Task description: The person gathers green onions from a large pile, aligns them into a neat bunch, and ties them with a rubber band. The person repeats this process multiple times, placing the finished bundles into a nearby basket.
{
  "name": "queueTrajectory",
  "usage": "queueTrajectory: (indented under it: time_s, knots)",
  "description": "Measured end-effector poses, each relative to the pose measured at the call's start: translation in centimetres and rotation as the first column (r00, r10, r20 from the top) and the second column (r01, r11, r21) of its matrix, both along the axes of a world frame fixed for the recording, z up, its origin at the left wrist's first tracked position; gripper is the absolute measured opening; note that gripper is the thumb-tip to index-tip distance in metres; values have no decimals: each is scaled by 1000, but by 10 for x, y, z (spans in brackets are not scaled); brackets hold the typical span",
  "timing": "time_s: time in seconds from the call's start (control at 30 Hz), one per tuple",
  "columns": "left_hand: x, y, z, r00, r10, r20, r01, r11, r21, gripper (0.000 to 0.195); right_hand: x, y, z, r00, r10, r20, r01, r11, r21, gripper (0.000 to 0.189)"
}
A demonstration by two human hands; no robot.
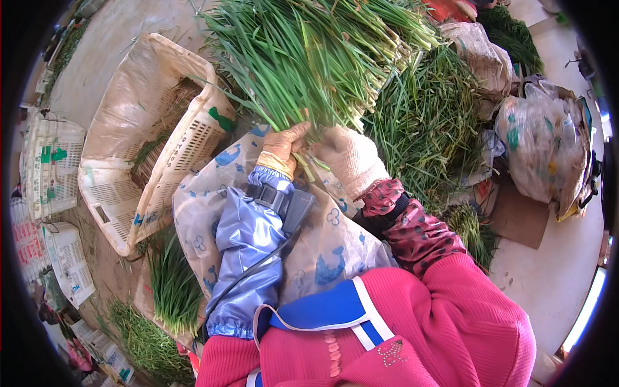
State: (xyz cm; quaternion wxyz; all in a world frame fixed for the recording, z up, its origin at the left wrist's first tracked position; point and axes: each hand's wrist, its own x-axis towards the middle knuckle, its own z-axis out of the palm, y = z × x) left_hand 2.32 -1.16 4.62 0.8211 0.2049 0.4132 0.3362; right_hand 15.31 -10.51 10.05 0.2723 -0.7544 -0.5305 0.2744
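My left hand [284,144], in a tan glove, grips a small bunch of green chives [305,167]. The pale stem ends poke out below the fist towards me, and the leaves run up and away. Just right of it is my right hand [350,157], in a thick white knit glove with its fingers curled by the stems. Its fingertips are blurred and partly hidden, so whether it pinches anything does not show. Beyond both hands lies a large heap of chives [309,63], stem ends facing right. A translucent whale-print plastic apron [338,242] covers my lap.
A white plastic crate [181,159] with leaf scraps inside stands tilted at left. Loose chive leaves [425,116] are piled at right, near a bulging clear plastic bag [537,140] and flat cardboard [522,215]. Chive bunches [176,285] lie by my left side. More crates [53,164] line the far left.
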Motion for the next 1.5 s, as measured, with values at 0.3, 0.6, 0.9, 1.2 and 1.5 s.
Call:
queueTrajectory:
  time_s: [0.3, 0.6, 0.9, 1.2, 1.5]
  knots:
    - [-2, 6, -20, 975, -114, 188, 129, 989, -73, 29, 2, 17, -25, 889, -118, -442, 100, 993, -65, 36]
    - [-15, 18, -38, 875, 241, 421, -262, 965, -8, 31, 12, -10, -16, 997, -1, -80, -4, 998, -56, 24]
    - [-21, 21, -34, 853, 231, 468, -263, 965, 3, 22, 75, -60, 7, 749, 591, 299, -125, 570, -812, 28]
    - [-7, 9, -23, 963, -58, 262, 13, 985, 170, 12, 22, 35, -13, 965, -181, 191, 208, 969, -132, 42]
    - [18, 12, -29, 983, -13, -182, 12, 1000, -6, 17, 34, 35, -53, 532, -442, -722, 484, 859, -168, 28]
